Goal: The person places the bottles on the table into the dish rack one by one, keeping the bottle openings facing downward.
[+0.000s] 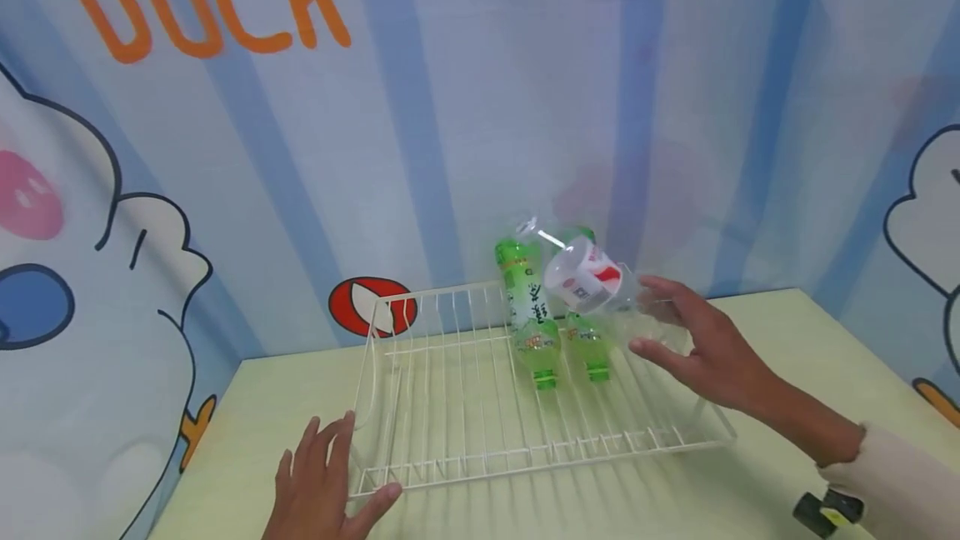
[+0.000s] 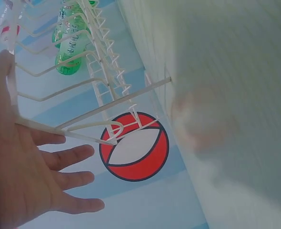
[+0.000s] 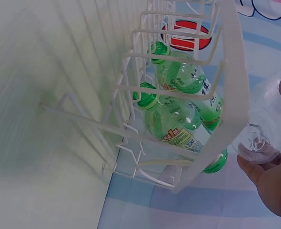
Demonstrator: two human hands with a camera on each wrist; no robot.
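Observation:
A white wire dish rack (image 1: 480, 465) stands on the table. Two green-tinted plastic bottles (image 1: 534, 298) lean inside it, their green caps low and towards the front. My right hand (image 1: 705, 348) grips a clear plastic bottle (image 1: 588, 277) near its base, above the rack's right part. That bottle has a white and red label and is tilted, its neck pointing up and left. At the rack's front left corner is my left hand (image 1: 318, 482); in the left wrist view its thumb rests against the rim and its fingers (image 2: 74, 179) extend straight and spread.
The pale yellow table (image 1: 300, 390) meets a striped blue backdrop (image 1: 480, 123) behind the rack. Painted on the backdrop are orange letters, a red and white oval (image 1: 352, 307) and white cartoon figures. A dark strap-like object (image 1: 828, 511) is at my right sleeve.

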